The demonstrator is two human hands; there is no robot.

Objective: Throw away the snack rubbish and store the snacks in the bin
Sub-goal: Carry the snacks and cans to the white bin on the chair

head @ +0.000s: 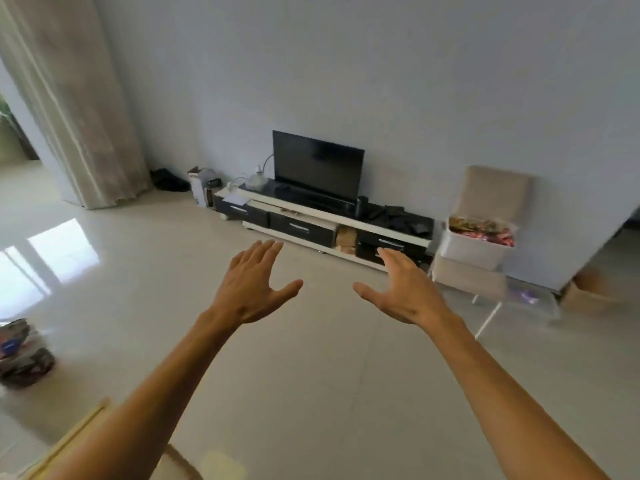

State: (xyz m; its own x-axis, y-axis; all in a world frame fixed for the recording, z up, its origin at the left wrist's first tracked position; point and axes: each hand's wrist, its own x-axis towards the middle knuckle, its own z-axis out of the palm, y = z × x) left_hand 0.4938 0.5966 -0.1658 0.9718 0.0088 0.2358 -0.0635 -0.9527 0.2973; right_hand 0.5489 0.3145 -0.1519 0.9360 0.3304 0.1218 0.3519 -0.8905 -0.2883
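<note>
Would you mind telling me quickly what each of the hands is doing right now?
Left hand: open, fingers straight, holding nothing.
Right hand: open, fingers straight, holding nothing.

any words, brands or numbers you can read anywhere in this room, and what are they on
No text is legible in this view.
Print on the snack packets in the white bin: colourful, too blurred to read.
Blue label-like patch on the pile of packets at the left edge: blurred, unreadable.
Markings on the white carton left of the TV stand: too small to read.
No logo shows on the television.
</note>
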